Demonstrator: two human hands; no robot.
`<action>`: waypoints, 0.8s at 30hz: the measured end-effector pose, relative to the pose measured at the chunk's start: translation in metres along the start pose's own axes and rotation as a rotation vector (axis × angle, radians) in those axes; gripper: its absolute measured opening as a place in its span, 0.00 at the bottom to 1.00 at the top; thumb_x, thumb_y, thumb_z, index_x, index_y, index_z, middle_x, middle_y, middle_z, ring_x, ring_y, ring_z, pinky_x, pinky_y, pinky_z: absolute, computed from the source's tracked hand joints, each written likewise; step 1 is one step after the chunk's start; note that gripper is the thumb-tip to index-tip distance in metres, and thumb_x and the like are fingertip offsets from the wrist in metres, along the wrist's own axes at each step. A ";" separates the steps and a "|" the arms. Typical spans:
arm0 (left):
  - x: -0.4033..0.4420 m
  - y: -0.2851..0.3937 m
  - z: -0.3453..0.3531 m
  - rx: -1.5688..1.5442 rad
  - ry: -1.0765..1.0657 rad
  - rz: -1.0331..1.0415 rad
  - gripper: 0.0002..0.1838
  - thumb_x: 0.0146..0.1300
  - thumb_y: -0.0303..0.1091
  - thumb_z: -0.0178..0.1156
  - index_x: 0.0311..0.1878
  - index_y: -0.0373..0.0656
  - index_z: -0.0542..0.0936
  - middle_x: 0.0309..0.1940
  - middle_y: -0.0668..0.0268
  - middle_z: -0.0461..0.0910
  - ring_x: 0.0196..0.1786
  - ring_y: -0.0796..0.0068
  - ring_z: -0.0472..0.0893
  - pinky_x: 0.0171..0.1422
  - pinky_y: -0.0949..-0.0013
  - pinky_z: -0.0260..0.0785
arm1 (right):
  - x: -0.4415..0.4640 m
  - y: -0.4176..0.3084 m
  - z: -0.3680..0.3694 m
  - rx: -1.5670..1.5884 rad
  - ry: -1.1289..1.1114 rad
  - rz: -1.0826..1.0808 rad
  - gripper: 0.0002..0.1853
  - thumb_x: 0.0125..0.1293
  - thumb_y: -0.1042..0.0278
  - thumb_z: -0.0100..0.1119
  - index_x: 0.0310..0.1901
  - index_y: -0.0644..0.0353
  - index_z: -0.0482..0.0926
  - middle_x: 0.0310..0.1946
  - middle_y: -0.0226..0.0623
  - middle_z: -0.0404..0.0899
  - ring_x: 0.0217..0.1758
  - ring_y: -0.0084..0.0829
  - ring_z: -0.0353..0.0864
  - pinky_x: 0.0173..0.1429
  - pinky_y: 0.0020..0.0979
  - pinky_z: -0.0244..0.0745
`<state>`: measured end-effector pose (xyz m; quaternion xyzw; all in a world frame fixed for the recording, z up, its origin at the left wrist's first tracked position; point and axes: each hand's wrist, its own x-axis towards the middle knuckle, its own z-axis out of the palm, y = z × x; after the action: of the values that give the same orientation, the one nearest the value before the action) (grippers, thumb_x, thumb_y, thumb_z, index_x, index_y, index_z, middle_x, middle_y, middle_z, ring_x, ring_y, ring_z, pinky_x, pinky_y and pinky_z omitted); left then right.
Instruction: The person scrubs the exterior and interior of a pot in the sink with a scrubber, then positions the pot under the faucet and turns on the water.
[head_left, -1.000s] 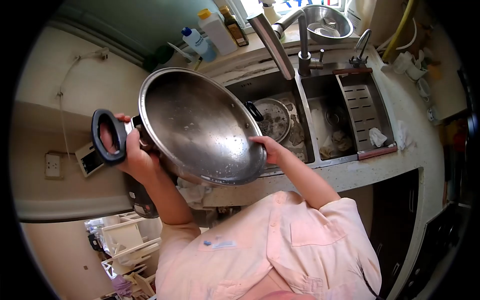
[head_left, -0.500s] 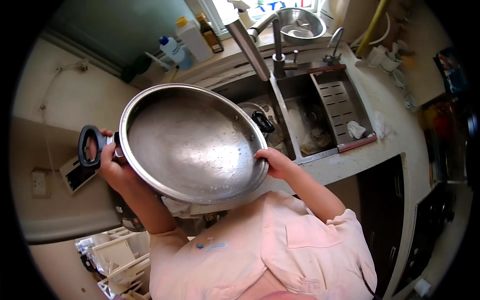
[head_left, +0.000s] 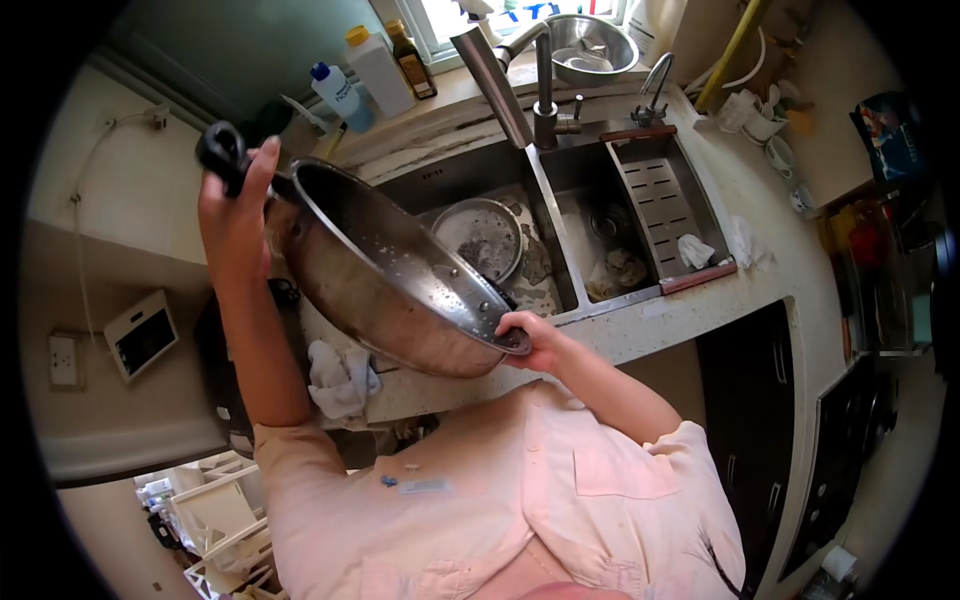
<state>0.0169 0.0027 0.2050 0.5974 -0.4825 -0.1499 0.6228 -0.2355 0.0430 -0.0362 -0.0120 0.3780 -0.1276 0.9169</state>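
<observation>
A large, deep stainless-steel pan (head_left: pixel 385 320) is held up between my hands, tilted on edge with its opening facing the sink. My left hand (head_left: pixel 240 210) is closed at the black handle (head_left: pixel 222 155) on the raised far-left side. My right hand (head_left: pixel 533 340) pinches the lower right rim, thumb on top. Water drops dot the inner wall. Beyond the pan, a round metal lid or dish (head_left: pixel 478 240) lies in the left basin (head_left: pixel 560 240), amid wet residue. The pan's other handle is mostly hidden.
A pull-out faucet (head_left: pixel 495 90) hangs over the double sink. The right basin has a slotted drainer (head_left: pixel 665 205) with a white crumpled cloth. Bottles (head_left: pixel 380 75) line the back ledge near a steel bowl (head_left: pixel 592 48). A white rag (head_left: pixel 340 380) lies on the counter edge.
My left hand has raised its side of the pan, tipping it from facing me toward the sink. The pan's outer side and the round metal piece in the basin are now visible.
</observation>
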 end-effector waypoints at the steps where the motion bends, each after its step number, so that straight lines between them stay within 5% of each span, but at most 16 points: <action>1: 0.009 0.000 0.004 0.076 -0.023 0.011 0.14 0.52 0.38 0.68 0.32 0.40 0.75 0.25 0.76 0.70 0.29 0.86 0.67 0.36 0.80 0.60 | 0.014 0.008 -0.006 0.049 -0.079 0.031 0.13 0.46 0.76 0.49 0.37 0.65 0.72 0.37 0.42 0.78 0.41 0.35 0.79 0.51 0.38 0.77; 11: 0.014 0.050 0.033 0.389 -0.138 0.130 0.17 0.52 0.42 0.69 0.31 0.44 0.72 0.21 0.77 0.68 0.24 0.87 0.65 0.29 0.78 0.60 | 0.091 0.048 0.026 0.188 -0.320 0.132 0.11 0.49 0.75 0.50 0.37 0.64 0.74 0.36 0.37 0.78 0.43 0.31 0.79 0.54 0.36 0.75; 14: 0.023 0.035 -0.012 0.098 -0.107 -0.003 0.17 0.53 0.38 0.68 0.40 0.42 0.74 0.25 0.74 0.74 0.22 0.89 0.70 0.18 0.81 0.58 | 0.032 0.026 0.047 -0.035 -0.034 0.040 0.12 0.49 0.74 0.50 0.38 0.64 0.72 0.35 0.38 0.77 0.41 0.32 0.79 0.53 0.36 0.76; 15: 0.019 0.029 -0.028 -0.024 -0.027 0.082 0.20 0.54 0.35 0.67 0.47 0.37 0.74 0.30 0.70 0.77 0.25 0.86 0.73 0.22 0.82 0.61 | 0.011 0.016 0.049 -0.040 -0.137 0.011 0.11 0.50 0.73 0.50 0.37 0.64 0.71 0.35 0.39 0.77 0.38 0.32 0.78 0.50 0.36 0.76; 16: 0.008 0.028 -0.051 0.016 0.033 0.014 0.22 0.55 0.32 0.64 0.51 0.34 0.72 0.35 0.64 0.78 0.35 0.80 0.76 0.38 0.79 0.68 | 0.005 0.009 0.045 -0.030 -0.115 -0.004 0.06 0.51 0.72 0.53 0.32 0.61 0.73 0.30 0.35 0.76 0.31 0.29 0.76 0.40 0.32 0.75; 18: 0.002 -0.008 -0.094 -0.007 0.045 0.138 0.19 0.56 0.29 0.62 0.49 0.32 0.72 0.37 0.62 0.76 0.42 0.77 0.75 0.52 0.74 0.65 | -0.023 -0.008 0.030 -0.124 -0.006 -0.131 0.09 0.53 0.72 0.50 0.36 0.66 0.71 0.30 0.37 0.75 0.32 0.31 0.77 0.40 0.33 0.76; 20: -0.032 -0.011 -0.090 -0.138 0.006 0.003 0.15 0.58 0.27 0.56 0.48 0.33 0.71 0.43 0.60 0.74 0.48 0.75 0.73 0.55 0.72 0.64 | -0.050 -0.016 0.012 -0.225 0.093 -0.282 0.07 0.54 0.72 0.50 0.34 0.67 0.71 0.26 0.35 0.74 0.27 0.27 0.75 0.34 0.29 0.76; 24: -0.079 -0.071 -0.066 -0.416 -0.102 -0.212 0.24 0.59 0.25 0.53 0.60 0.36 0.64 0.54 0.58 0.69 0.53 0.72 0.72 0.60 0.69 0.63 | -0.094 -0.027 -0.025 -0.307 0.367 -0.616 0.07 0.52 0.73 0.52 0.32 0.67 0.72 0.22 0.32 0.71 0.21 0.24 0.72 0.24 0.25 0.68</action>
<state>0.0573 0.0856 0.1209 0.4950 -0.4066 -0.3406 0.6882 -0.3233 0.0419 0.0141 -0.2388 0.5290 -0.3389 0.7404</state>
